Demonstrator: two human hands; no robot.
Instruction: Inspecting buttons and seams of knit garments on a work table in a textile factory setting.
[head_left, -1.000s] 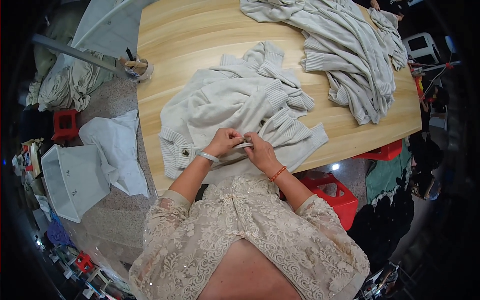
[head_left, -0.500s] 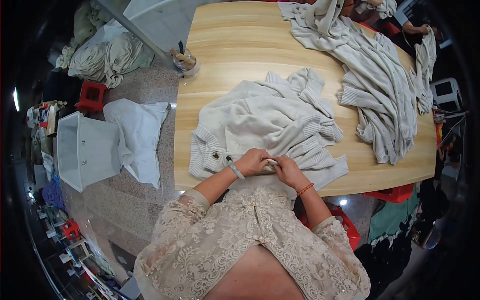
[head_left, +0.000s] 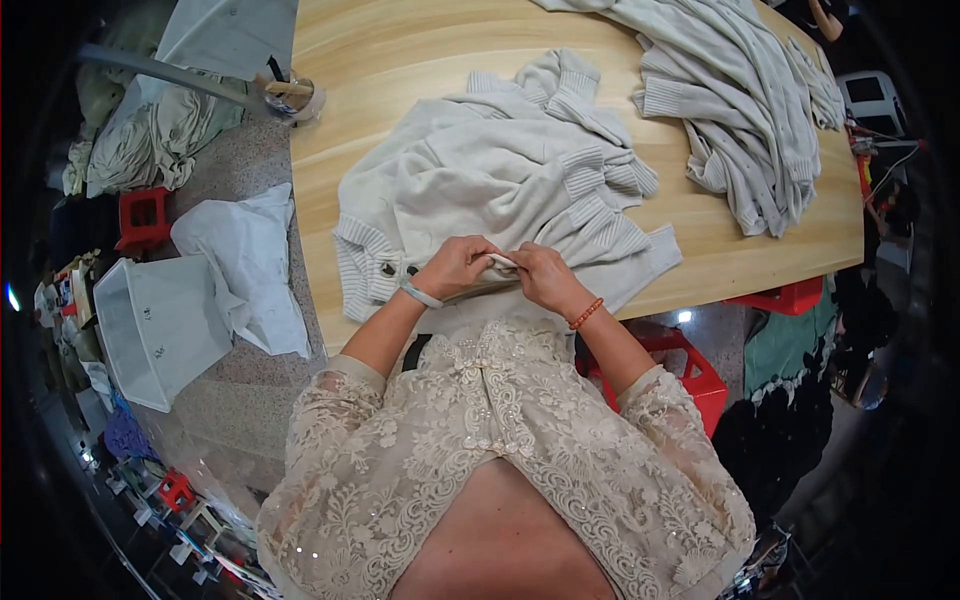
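A light grey knitted sweater lies bunched on the wooden table in front of me, its ribbed edges toward the left and right. Two dark buttons show on the ribbed part at the left. At the table's near edge, my left hand is closed, pinching a fold of the sweater. Close beside it, my right hand pinches the same fold, fingertips nearly touching the left ones. What lies inside the fold is hidden by my fingers.
More grey knitwear is heaped on the table at the far right. A jar of tools stands at its left edge. On the floor at left are a white bin and a white sack. A red stool stands near my right.
The whole view has shifted, so the table and sweater sit higher and further left. Both hands keep their pinch on the sweater's fold, their pose little altered.
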